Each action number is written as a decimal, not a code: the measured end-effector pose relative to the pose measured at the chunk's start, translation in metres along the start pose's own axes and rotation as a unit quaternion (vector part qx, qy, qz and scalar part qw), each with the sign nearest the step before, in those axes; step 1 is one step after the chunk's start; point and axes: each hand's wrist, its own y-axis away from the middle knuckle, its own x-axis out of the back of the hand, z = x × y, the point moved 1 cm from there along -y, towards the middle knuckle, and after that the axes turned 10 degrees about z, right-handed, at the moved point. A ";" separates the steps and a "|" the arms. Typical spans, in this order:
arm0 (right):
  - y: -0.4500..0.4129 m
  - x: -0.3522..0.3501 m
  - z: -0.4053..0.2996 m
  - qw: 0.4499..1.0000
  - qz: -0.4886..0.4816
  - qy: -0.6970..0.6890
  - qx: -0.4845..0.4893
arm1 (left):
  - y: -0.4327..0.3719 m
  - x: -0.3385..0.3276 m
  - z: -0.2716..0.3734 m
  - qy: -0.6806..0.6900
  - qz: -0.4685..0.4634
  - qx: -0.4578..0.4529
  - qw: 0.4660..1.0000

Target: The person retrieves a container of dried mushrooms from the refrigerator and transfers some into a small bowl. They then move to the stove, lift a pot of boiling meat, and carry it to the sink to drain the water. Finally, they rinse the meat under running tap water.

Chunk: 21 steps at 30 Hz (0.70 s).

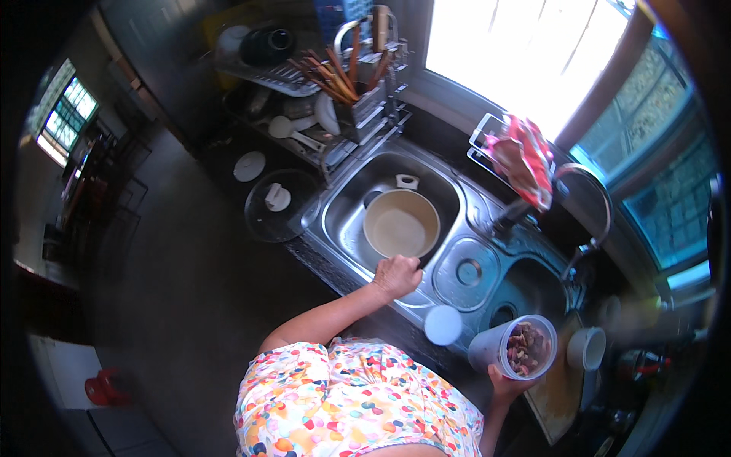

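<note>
My left hand (pixel 398 278) is curled into a fist at the near rim of a cream cooking pot (pixel 401 223). It hides that side of the pot, and whether it grips anything there cannot be made out. The pot sits in the larger basin of a stainless steel sink (pixel 342 220), its pale loop handle (pixel 406 181) on the far side. In my right hand (pixel 505 384) is a translucent plastic jar (pixel 488 348), uncapped and tilted, with brownish-red dried pieces (pixel 526 345) inside. A round white lid (pixel 443 325) lies at the sink's front edge.
A glass pot lid (pixel 257 214) and a small white lid (pixel 249 166) lie left of the sink. Behind them stands a dish rack with chopsticks (pixel 337 74). A curved faucet (pixel 602 211) rises near the window. At right are a cutting board (pixel 551 405) and white cup (pixel 586 349).
</note>
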 end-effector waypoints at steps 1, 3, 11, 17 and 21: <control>-0.007 -0.010 -0.013 0.999 -0.030 -0.015 -0.016 | -0.009 0.011 -0.016 0.021 0.042 0.027 0.998; -0.016 -0.025 -0.035 0.996 -0.065 0.001 -0.054 | -0.027 0.039 -0.046 0.063 0.127 0.079 0.987; -0.029 -0.081 -0.066 0.998 -0.058 -0.023 0.014 | -0.094 0.147 -0.166 0.173 0.364 0.182 0.897; -0.029 -0.096 -0.076 0.998 -0.046 0.021 0.042 | -0.139 0.235 -0.173 0.322 0.529 0.108 0.778; -0.030 -0.101 -0.088 0.997 -0.050 0.031 0.043 | -0.194 0.301 -0.171 0.238 0.546 0.053 0.802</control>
